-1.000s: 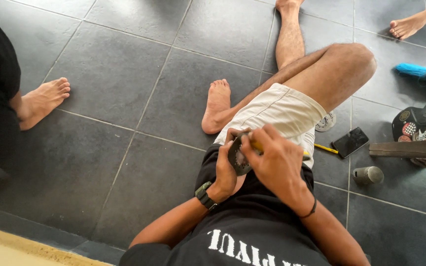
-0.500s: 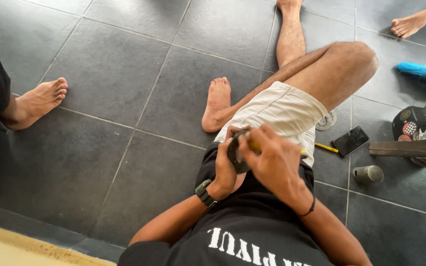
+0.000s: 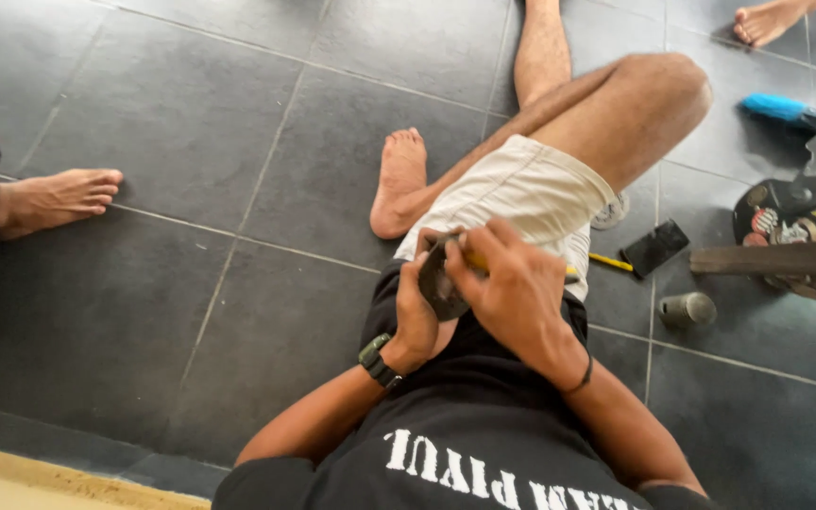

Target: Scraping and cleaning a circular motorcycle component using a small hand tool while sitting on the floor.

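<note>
Hands little shifted since before, left hand [image 3: 419, 316] cupping small dark part [image 3: 438, 283] from below, right hand [image 3: 512, 288] curled over it gripping yellow-handled tool [image 3: 476, 262]

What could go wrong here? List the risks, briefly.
1. The right hand drives a yellow-handled tool into the small dark part that the left hand grips; a slip could jab the left fingers.
2. The work sits above the bare thigh; a slipped tip could strike it.
</note>
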